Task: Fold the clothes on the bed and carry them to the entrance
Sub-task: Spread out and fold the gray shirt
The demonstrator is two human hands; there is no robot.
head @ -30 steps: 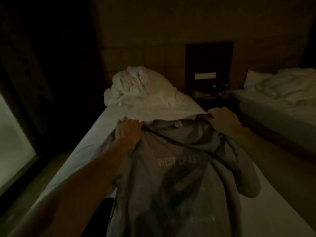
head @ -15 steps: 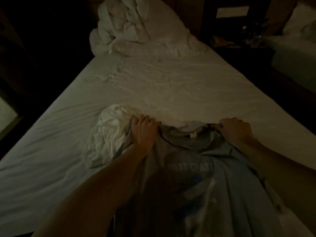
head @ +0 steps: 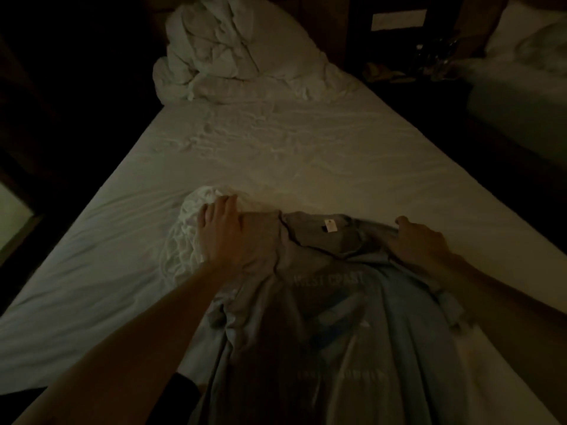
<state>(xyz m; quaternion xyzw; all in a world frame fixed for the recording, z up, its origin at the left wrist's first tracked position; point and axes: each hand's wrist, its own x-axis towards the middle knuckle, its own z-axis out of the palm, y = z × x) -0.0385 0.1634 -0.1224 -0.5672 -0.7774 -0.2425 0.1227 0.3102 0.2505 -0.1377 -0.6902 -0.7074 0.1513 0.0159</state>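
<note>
A grey T-shirt (head: 343,326) with faint "WEST COAST" lettering lies spread on the white bed (head: 276,154), collar and label pointing away from me. My left hand (head: 224,231) rests on its left shoulder, fingers flat and partly over a crumpled white garment (head: 187,240) beside the shirt. On the right shoulder, my right hand (head: 420,240) pinches the fabric. The room is dim, and the shirt's lower part runs out of the frame.
A bunched white duvet and pillow (head: 233,53) sit at the head of the bed. A dark nightstand (head: 411,65) with small items stands in the gap to a second bed (head: 521,72) at the right. Dark floor lies along the left side.
The shirt came down from being held up in the air onto the bed. My left hand went from gripping to lying flat, and the collar label now shows.
</note>
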